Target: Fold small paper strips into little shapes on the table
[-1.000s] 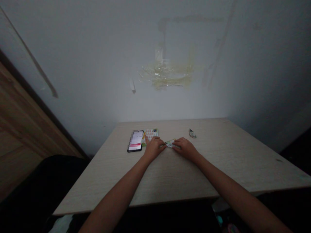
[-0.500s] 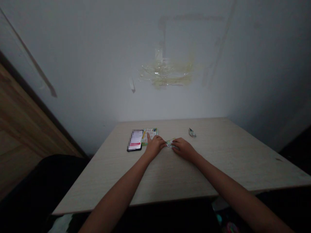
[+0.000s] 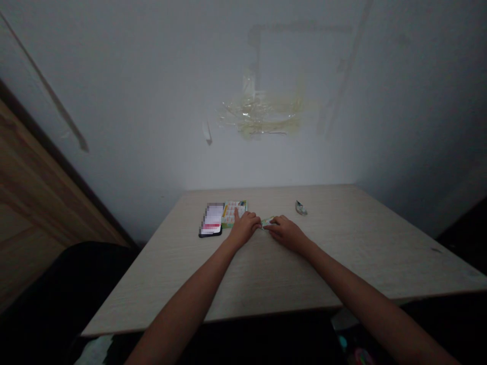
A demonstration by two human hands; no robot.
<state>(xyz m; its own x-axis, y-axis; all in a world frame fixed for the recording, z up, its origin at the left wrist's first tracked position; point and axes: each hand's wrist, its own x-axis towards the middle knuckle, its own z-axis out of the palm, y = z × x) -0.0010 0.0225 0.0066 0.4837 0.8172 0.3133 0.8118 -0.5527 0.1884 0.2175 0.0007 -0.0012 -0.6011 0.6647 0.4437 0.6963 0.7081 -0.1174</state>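
A small green-and-white printed piece (image 3: 267, 222), paper or a thin wrapper, lies between my hands at the tabletop. My left hand (image 3: 245, 226) has its bent fingers closed on the left edge of it, with the thumb pointing away over a printed booklet or card (image 3: 230, 211). From the other side, my right hand (image 3: 286, 231) pinches the piece's right part. The fingers cover much of it, so its full shape is hidden. Left of the booklet lies a phone (image 3: 212, 223) with a lit screen.
A crumpled small wrapper (image 3: 300, 208) lies farther back on the right of the pale wooden table (image 3: 342, 243). Behind it stands a grey wall (image 3: 160, 111) with old tape on it. Dark objects flank the table, and some coloured items show below its front edge.
My left hand has shifted slightly right. My right fingertips have moved a little left over the printed piece, which shows at a slightly different angle. Phone, booklet and wrapper stay put.
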